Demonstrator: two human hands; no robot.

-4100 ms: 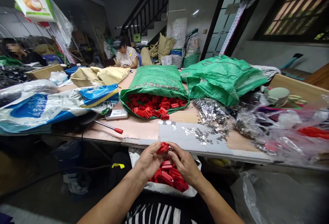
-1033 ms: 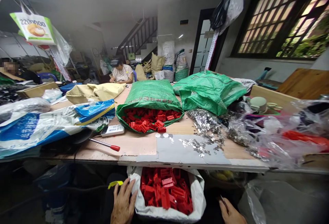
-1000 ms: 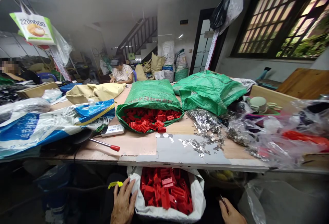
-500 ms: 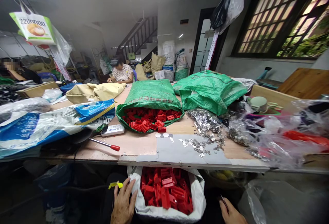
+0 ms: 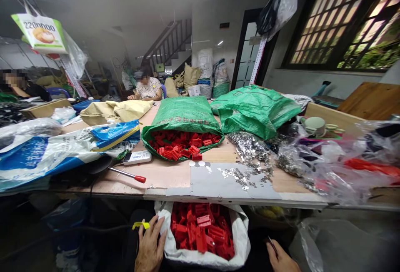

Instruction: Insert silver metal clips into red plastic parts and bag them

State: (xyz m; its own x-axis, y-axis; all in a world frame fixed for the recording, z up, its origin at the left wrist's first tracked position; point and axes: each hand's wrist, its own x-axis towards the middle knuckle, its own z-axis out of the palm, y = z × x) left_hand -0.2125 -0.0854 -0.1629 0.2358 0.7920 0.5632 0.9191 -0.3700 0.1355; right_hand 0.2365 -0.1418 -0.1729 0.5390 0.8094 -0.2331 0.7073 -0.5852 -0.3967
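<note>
Below the table edge, a white woven sack stands with its mouth rolled wide, full of red plastic parts shaped like small channelled blocks. My left hand lies at the sack's left rim, fingers stretched out and a little spread, with nothing seen in it. A yellow tab shows beside its fingertips, where a dark cable ends. To the right of the sack, my right hand is closed on a slim dark tool; only its tip end shows, so its exact kind is unclear.
A green sack on the table spills more red parts. Small metal pieces lie scattered beside it. At left are a red-tipped lever, a white device and plastic bags. A person sits beyond the table.
</note>
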